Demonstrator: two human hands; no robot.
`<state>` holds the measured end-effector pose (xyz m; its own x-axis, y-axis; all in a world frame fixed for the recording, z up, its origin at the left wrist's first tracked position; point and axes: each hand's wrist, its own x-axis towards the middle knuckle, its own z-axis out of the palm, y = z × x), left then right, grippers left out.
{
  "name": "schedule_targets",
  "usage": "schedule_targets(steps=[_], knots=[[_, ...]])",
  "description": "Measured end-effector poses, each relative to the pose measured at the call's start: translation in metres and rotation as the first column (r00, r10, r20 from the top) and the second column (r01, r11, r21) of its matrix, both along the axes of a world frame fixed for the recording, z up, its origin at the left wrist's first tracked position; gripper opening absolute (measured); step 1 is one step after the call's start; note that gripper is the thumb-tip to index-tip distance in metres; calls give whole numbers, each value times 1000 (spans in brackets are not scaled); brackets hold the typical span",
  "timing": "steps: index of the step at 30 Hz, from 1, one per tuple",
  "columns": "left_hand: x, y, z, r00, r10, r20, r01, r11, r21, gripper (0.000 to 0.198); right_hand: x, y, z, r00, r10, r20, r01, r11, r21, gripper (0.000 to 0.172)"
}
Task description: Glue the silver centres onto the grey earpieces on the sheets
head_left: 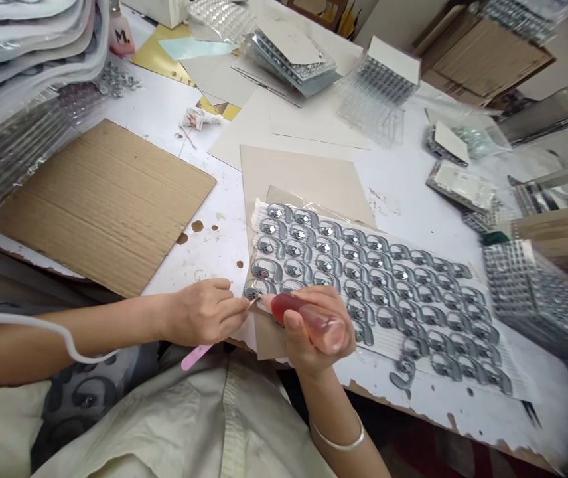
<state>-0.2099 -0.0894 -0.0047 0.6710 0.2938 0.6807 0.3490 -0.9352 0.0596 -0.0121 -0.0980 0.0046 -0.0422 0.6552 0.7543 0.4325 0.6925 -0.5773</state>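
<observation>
Right now, the left hand (pixel 214 312) pinches a pink-handled tool (pixel 195 357), while the right hand (pixel 332 325) wraps round a reddish bottle (pixel 308 317). The bottle's nozzle and the tool's tip nearly meet over the near-left corner of the rowed silvery pieces (pixel 326 247), which lie across the bench (pixel 408 211).

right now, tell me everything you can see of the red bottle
The red bottle looks like translucent plastic, deep red toward its narrow tip and paler pink toward the round base. The right hand grips it tilted, tip pointing left toward the near left corner of the grey pieces; whether it touches one is unclear.
</observation>
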Motion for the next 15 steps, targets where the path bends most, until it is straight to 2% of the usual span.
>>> schedule_targets(steps=[7, 15], knots=[[0, 1, 3, 999, -16, 34, 16, 1000, -1, 21, 1, -2, 1, 1000, 4, 10, -4, 999, -34, 18], [0, 2, 4, 999, -27, 42, 28, 1000, -12, 23, 1, 0, 0, 999, -35, -29, 34, 999, -4, 17]])
